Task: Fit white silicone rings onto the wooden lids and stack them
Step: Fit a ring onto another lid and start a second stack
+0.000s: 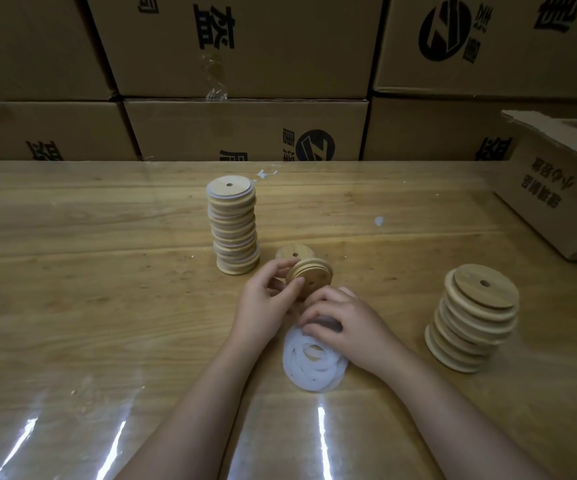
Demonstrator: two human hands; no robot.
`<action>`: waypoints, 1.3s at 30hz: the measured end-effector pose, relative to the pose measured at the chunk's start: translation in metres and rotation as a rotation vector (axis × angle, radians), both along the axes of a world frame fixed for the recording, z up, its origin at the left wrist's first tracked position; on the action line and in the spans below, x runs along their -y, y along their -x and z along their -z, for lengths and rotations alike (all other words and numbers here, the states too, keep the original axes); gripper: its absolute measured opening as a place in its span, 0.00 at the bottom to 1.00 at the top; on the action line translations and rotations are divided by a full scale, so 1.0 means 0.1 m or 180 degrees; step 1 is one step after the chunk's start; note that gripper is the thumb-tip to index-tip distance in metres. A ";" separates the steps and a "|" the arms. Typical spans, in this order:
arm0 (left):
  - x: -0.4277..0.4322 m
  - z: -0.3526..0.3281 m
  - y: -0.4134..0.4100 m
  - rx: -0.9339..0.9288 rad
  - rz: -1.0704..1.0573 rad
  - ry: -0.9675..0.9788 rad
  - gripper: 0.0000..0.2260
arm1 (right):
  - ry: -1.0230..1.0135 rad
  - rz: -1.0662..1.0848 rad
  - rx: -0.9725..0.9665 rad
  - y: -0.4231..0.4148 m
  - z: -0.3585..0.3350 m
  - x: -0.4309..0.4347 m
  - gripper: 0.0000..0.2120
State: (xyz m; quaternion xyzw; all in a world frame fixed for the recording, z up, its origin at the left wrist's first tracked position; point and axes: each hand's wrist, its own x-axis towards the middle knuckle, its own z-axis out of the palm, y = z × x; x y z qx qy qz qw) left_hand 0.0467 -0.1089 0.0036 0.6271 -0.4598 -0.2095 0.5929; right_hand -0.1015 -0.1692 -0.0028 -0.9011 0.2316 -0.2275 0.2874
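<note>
Left hand (263, 301) fingers grip tilted lid (314, 271) just beyond ring pile (292, 360); right hand (347, 322) fingers curled on pile, grip unclear.

Hidden, cut off
My right hand (346, 320) covers the ring pile (314, 370) at its 12 o'clock edge; grip unreadable. Tilted lid (313, 273) masks a loose lid (292, 251). Carton (550, 188) at 3 o'clock runs off-frame.

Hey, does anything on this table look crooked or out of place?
The stack of bare lids on the right is staggered, its upper lids shifted sideways from the bottom ones, so it leans. A small white scrap lies loose on the table, apart from the ring pile. The ringed stack is slightly uneven.
</note>
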 end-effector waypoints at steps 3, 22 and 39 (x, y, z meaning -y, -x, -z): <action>0.00 0.00 0.01 0.0013 0.0098 0.0001 0.14 | 0.0030 0.0078 0.0210 0.00 -0.02 -0.02 0.02; -0.05 0.02 0.07 0.0686 0.0240 0.0028 0.12 | -0.0136 0.1196 0.1674 0.02 -0.05 0.02 0.05; -0.08 0.02 0.09 0.1302 -0.0014 0.0160 0.03 | 0.0042 0.1343 0.1684 0.03 -0.02 0.04 0.06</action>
